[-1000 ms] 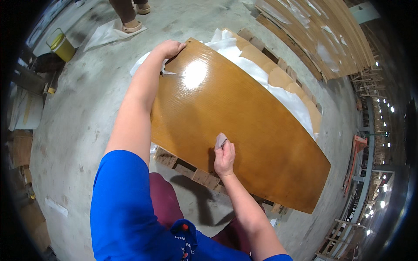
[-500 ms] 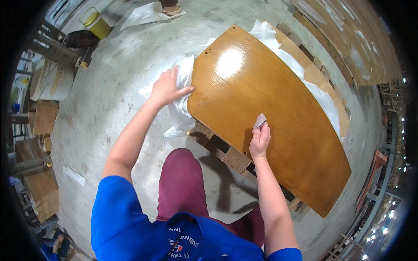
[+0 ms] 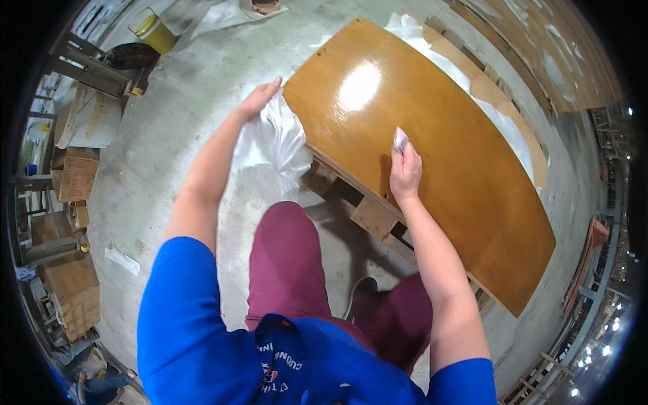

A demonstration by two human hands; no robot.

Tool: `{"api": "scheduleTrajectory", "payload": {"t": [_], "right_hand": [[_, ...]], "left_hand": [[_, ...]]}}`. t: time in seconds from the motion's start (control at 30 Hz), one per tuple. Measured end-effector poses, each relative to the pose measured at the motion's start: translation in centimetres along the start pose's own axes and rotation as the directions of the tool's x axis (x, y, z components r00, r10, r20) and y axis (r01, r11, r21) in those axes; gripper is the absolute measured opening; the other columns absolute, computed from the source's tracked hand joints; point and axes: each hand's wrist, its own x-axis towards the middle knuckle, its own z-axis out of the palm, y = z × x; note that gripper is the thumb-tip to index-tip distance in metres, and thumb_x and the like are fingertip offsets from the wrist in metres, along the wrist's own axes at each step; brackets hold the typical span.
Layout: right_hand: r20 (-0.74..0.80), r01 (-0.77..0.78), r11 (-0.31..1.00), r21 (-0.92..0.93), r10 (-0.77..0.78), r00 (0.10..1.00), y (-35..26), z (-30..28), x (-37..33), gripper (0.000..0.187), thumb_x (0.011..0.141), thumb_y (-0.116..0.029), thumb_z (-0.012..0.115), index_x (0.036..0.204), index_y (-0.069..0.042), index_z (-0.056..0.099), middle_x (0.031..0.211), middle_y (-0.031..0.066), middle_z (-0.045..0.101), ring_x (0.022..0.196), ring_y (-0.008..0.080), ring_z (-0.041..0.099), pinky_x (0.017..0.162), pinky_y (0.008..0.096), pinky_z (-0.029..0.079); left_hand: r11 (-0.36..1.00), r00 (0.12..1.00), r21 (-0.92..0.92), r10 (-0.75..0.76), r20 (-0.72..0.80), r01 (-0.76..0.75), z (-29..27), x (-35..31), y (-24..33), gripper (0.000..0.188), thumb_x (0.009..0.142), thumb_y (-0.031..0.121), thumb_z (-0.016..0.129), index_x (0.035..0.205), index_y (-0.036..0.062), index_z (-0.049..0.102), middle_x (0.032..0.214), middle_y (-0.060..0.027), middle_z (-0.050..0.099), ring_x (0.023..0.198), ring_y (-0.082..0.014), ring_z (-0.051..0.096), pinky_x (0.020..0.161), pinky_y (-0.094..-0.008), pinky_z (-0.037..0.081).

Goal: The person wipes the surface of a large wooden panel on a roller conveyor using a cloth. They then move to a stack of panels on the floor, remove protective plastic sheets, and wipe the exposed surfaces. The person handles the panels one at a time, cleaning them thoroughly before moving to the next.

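Observation:
A glossy brown wooden panel [image 3: 445,162] with one curved long edge lies flat on a wooden pallet [image 3: 373,214]. At its left corner my left hand [image 3: 258,99] is closed on a crumpled white wrapping sheet [image 3: 280,135], which hangs down beside the panel's edge. Over the middle of the panel is my right hand [image 3: 406,170], pinching a small folded greyish sheet [image 3: 400,140]. Whether that is sandpaper or cloth, I cannot tell. Its tip points away from me.
White wrapping and brown cardboard [image 3: 520,135] stick out beyond the panel's far edge. A stack of boards [image 3: 574,67] stands at far right. Cardboard boxes [image 3: 71,290] line the left side, with a yellow bucket [image 3: 156,35] at far left. A white scrap [image 3: 123,260] lies on the floor.
My left hand has gone from spread over the wrapping to closed on it, lifting it at the panel's corner. My right hand has moved farther across the panel with the folded sheet.

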Motion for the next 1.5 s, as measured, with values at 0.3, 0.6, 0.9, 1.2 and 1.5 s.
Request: {"api": "scheduleTrajectory", "payload": {"t": [0.3, 0.6, 0.9, 1.2, 1.5], "right_hand": [[0.026, 0.021, 0.999, -0.041, -0.020, 0.999, -0.6, -0.4, 0.3, 0.018, 0.083, -0.022, 0.051, 0.078, -0.005, 0.048, 0.073, 0.0150, 0.053, 0.073, 0.0339, 0.051, 0.068, 0.0435, 0.036], [0.045, 0.014, 1.000, -0.027, -0.013, 0.999, -0.5, -1.0, 0.4, 0.015, 0.081, -0.021, 0.050, 0.081, -0.006, 0.051, 0.075, 0.0132, 0.055, 0.076, 0.0303, 0.052, 0.070, 0.0408, 0.037], [0.042, 0.004, 0.999, 0.039, -0.005, 0.999, 0.1, -1.4, 0.3, 0.015, 0.082, -0.022, 0.052, 0.081, -0.007, 0.050, 0.075, 0.0124, 0.053, 0.075, 0.0298, 0.051, 0.070, 0.0412, 0.036], [0.040, 0.005, 0.987, 0.160, -0.011, 0.999, 0.5, -0.5, 0.0, 0.019, 0.083, -0.017, 0.051, 0.096, -0.003, 0.054, 0.084, 0.0141, 0.057, 0.080, 0.0319, 0.053, 0.074, 0.0419, 0.037], [0.261, -0.114, 0.794, 0.597, -0.058, 0.964, 1.3, 0.3, 4.3, 0.040, 0.094, -0.023, 0.041, 0.125, 0.002, 0.043, 0.092, 0.0088, 0.057, 0.083, 0.0152, 0.053, 0.075, 0.0300, 0.042]], "left_hand": [[0.553, 0.948, 0.829, -0.210, 0.239, -0.087, -3.4, -3.4, 5.1, 0.079, 0.070, 0.069, 0.058, 0.096, -0.0057, 0.063, 0.089, -0.0152, 0.064, 0.080, -0.0231, 0.060, 0.070, -0.0363, 0.046], [0.993, 0.976, -0.120, -0.014, -0.218, -0.012, -1.9, -5.3, 0.2, 0.029, 0.090, 0.031, 0.053, 0.103, 0.0054, 0.057, 0.088, 0.0007, 0.058, 0.083, -0.0105, 0.050, 0.075, -0.0273, 0.041], [0.547, 0.978, -0.837, -0.162, -0.130, -0.021, 1.1, -0.3, 0.1, 0.034, 0.092, 0.022, 0.037, 0.109, -0.0006, 0.055, 0.106, -0.0145, 0.062, 0.096, -0.0288, 0.061, 0.089, -0.0434, 0.047], [0.355, 0.811, 0.731, -0.311, -0.496, 0.583, -4.3, -21.3, -8.6, 0.038, 0.091, 0.030, 0.039, 0.110, 0.0023, 0.057, 0.113, -0.0194, 0.057, 0.108, -0.0326, 0.053, 0.091, -0.0449, 0.042], [0.439, 0.356, -0.676, -0.895, -0.270, 0.592, 5.0, -57.3, -10.7, 0.036, 0.084, 0.023, 0.053, 0.115, 0.0044, 0.053, 0.106, -0.0121, 0.059, 0.096, -0.0285, 0.057, 0.080, -0.0432, 0.048]]}}
